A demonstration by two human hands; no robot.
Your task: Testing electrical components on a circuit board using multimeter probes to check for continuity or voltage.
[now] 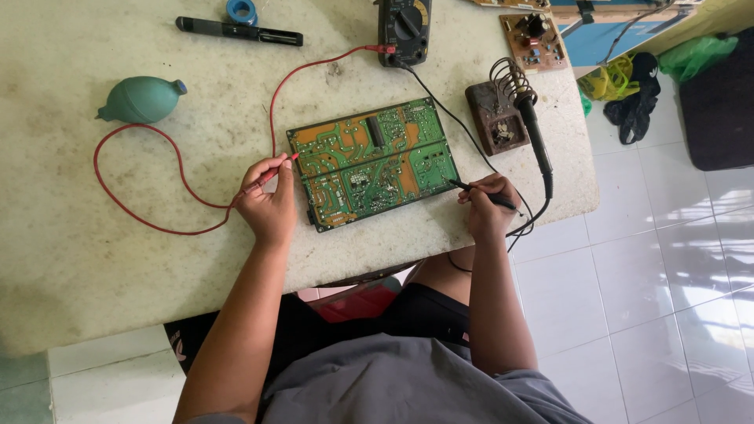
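A green circuit board (369, 161) lies solder side up in the middle of the pale worktable (94, 228). My left hand (269, 206) grips a red test probe (276, 172), whose tip touches the board's left edge. My right hand (488, 206) grips a black test probe (481, 192), whose tip points at the board's right edge. Red lead (141, 212) and black lead (459, 122) both run up to a dark multimeter (404, 30) at the table's far edge.
A soldering iron (536, 141) rests in a coil stand (496, 116) right of the board. A teal rubber blower (141, 99) lies far left, a black pen-like tool (236, 31) and blue roll (242, 11) beyond. A small brown circuit board (534, 39) sits at the back right. White tiled floor (667, 259) at right.
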